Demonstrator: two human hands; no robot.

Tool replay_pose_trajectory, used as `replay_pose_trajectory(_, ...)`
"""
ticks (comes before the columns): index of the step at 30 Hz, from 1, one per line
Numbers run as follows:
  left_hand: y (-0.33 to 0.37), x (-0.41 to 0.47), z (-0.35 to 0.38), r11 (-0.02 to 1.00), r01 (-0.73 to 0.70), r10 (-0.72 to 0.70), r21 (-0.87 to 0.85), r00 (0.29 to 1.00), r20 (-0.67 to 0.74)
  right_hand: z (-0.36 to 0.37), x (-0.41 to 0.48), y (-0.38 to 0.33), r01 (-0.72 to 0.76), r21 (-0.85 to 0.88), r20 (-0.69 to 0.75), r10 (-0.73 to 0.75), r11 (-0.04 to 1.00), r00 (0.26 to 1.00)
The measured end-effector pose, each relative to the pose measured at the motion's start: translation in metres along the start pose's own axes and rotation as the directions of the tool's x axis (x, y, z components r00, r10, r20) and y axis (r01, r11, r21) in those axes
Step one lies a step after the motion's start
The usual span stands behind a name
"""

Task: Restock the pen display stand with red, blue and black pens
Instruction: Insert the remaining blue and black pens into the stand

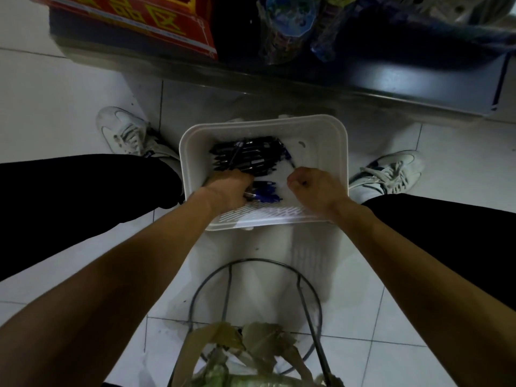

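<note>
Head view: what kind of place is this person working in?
Probably a small shop, seen at floor level: a white basket of loose pens sits on a tiled floor, and a dark low shelf just beyond holds wrapped goods and a red printed carton.

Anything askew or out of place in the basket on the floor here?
Only a small thing. In the white plastic basket the black pens lie side by side, but one slim pen lies slantwise across the pile. The left hand grips the blue pens. No red pens show.
</note>
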State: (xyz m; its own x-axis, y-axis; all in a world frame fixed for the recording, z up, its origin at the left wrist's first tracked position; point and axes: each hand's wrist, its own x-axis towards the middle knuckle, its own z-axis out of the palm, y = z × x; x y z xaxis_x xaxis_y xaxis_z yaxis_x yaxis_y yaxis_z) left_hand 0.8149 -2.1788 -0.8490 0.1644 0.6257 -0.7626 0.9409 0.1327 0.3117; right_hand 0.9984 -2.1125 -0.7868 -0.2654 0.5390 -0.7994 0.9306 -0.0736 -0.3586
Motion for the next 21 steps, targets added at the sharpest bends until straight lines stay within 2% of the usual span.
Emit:
replay_pose_trajectory(5,-0.006,0.000,0.001,0.998,0.002,0.000,-0.061,0.999,0.035,0.000,0.000,0.000,-0.008,-0.013,0.011,0.008,1.000,1.000)
replay_pose_trajectory(9,-0.009,-0.002,0.001,0.992,0.016,-0.017,-0.127,1.000,-0.001,0.002,-0.002,0.002,0.004,-0.021,0.015,-0.003,1.000,1.000)
replay_pose_trajectory(13,-0.004,-0.008,0.001,0.972,0.088,-0.101,-0.218,0.994,-0.050,0.003,-0.005,0.001,0.002,-0.034,0.008,-0.002,0.999,1.000)
replay_pose_trajectory(16,0.001,-0.013,0.004,0.965,0.142,-0.165,-0.220,0.982,-0.091,0.006,-0.008,0.000,0.014,-0.074,0.013,-0.013,0.997,1.000)
replay_pose_trajectory(18,0.003,-0.015,0.006,0.968,0.151,-0.173,-0.200,0.980,-0.095,0.006,-0.006,-0.002,-0.018,-0.017,0.019,0.018,1.000,1.000)
replay_pose_trajectory(21,0.005,-0.012,0.005,0.984,0.107,-0.108,-0.141,0.994,0.000,0.006,0.003,-0.003,-0.081,0.102,0.019,0.080,0.991,0.997)
